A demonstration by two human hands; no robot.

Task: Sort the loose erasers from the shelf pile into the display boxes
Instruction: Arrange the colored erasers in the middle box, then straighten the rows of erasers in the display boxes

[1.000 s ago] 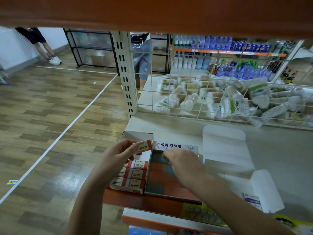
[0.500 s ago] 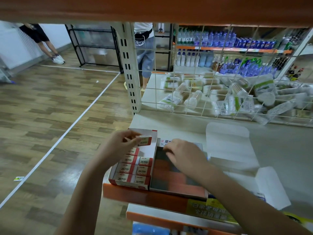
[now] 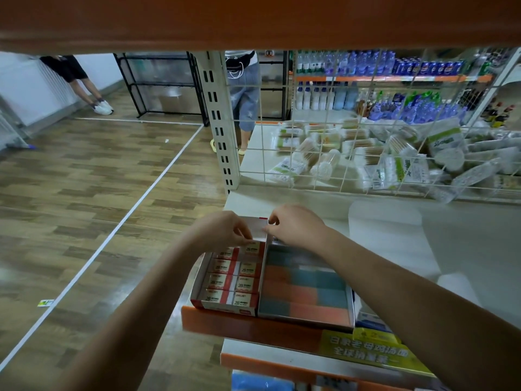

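Note:
A red-and-white display box (image 3: 199,298) stands at the shelf's front left corner, with rows of 2B erasers (image 3: 236,283) in red-and-white sleeves. Beside it on the right is a second box (image 3: 351,306) of orange and teal erasers (image 3: 303,289). My left hand (image 3: 221,230) reaches over the first box's back end, its curled fingertips on the last eraser (image 3: 253,247) in the back row. My right hand (image 3: 296,227) pinches the right corner of that box's upright white flap (image 3: 259,228).
A wire grid (image 3: 341,153) closes the shelf's back, with packets of cotton swabs (image 3: 318,153) behind it. Flat white cardboard flaps (image 3: 386,230) lie on the shelf to the right. An orange shelf (image 3: 253,21) hangs overhead. A person (image 3: 245,91) stands in the aisle beyond the white post (image 3: 218,117).
My left hand has brought its eraser down into the back row of the red-and-white box. My right hand moved left from the second box to the first box's flap.

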